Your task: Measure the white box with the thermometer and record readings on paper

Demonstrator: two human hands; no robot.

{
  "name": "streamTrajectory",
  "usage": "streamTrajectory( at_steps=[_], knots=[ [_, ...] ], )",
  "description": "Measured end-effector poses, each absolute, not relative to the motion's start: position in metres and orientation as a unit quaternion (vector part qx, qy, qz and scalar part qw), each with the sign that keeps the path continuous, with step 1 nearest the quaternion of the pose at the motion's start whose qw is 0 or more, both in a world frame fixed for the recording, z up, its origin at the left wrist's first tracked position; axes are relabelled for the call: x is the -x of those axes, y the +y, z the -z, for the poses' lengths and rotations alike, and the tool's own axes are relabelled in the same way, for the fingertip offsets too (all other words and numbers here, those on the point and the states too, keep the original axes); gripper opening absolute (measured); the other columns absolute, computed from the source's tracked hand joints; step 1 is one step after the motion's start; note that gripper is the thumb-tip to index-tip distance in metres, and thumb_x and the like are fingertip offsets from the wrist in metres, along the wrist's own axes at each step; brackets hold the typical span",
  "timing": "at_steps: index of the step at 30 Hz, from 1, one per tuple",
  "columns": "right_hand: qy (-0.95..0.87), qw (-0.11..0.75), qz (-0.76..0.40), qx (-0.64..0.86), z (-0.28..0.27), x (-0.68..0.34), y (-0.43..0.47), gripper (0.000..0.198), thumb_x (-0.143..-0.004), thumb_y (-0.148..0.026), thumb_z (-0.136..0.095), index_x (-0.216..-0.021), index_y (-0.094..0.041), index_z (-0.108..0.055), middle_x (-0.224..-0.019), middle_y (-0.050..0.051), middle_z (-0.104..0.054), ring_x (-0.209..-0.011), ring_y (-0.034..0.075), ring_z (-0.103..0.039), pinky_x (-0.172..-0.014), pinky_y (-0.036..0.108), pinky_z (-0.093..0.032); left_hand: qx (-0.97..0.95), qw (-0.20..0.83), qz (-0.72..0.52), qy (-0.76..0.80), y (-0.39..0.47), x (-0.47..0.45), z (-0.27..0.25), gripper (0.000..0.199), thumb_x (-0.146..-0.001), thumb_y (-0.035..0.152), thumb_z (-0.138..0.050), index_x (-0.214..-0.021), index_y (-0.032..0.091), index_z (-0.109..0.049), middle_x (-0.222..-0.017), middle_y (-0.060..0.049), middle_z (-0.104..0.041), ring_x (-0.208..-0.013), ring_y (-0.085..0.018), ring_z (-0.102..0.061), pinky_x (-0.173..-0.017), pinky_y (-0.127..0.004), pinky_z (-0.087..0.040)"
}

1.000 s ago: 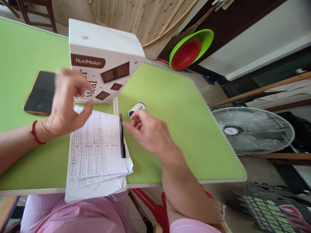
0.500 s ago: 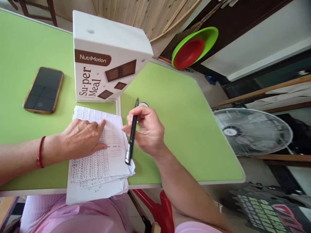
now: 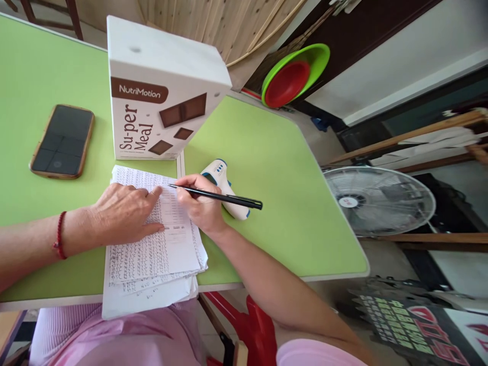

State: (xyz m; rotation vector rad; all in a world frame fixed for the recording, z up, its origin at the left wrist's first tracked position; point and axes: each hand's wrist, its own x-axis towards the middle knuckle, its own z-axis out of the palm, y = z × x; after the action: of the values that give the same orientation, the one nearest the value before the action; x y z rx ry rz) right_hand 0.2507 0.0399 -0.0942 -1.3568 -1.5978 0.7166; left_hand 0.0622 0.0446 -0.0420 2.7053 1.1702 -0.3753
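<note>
My right hand grips a black pen, its tip at the upper right part of a handwritten sheet of paper. Whether the tip touches the paper I cannot tell. The sheet lies on top of several other papers that hang over the table's near edge. Flat on the sheet rests my left hand, fingers stretched out, the index fingertip close to the pen tip. Beyond my right hand lies a white and blue infrared thermometer, partly hidden by the hand and pen.
On the green table a white NutriMotion box stands just behind the papers. A phone lies at the left. Off the table are a fan, a green basin with a red one inside, and a red stool.
My right hand has moved left onto the paper, and the pen has swung from upright to nearly level, tip leftward. The thermometer now shows. My left hand keeps its place on the sheet.
</note>
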Motion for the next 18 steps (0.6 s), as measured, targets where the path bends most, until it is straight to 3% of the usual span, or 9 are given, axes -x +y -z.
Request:
streamTrajectory(
  at_steps=[11,18],
  knots=[
    [-0.679,0.405,-0.25,0.559,0.0965,-0.248,0.0409,0.012,-0.08,-0.03,-0.058,-0.083,-0.021,-0.066,-0.068,-0.001,-0.067,-0.057,0.011,-0.053,-0.059,0.028,-0.048,-0.91,0.092,0.095,0.394,0.0439,-0.0618,0.0423,0.052,-0.096,0.045,-0.058,-0.132,0.01,-0.049,-0.098,-0.015,-0.071,-0.084,-0.035,-0.07,-0.067,-0.033,-0.045],
    [-0.685,0.389,-0.249,0.564,0.095,-0.2474,0.0408,0.014,-0.08,-0.031,-0.057,-0.084,-0.021,-0.066,-0.072,0.0,-0.068,-0.06,0.012,-0.056,-0.062,0.029,-0.049,-0.914,0.074,0.122,0.38,0.045,-0.0631,0.0435,0.057,-0.098,0.052,-0.05,-0.134,0.009,-0.046,-0.096,-0.014,-0.07,-0.085,-0.035,-0.069,-0.063,-0.035,-0.044]
  ],
)
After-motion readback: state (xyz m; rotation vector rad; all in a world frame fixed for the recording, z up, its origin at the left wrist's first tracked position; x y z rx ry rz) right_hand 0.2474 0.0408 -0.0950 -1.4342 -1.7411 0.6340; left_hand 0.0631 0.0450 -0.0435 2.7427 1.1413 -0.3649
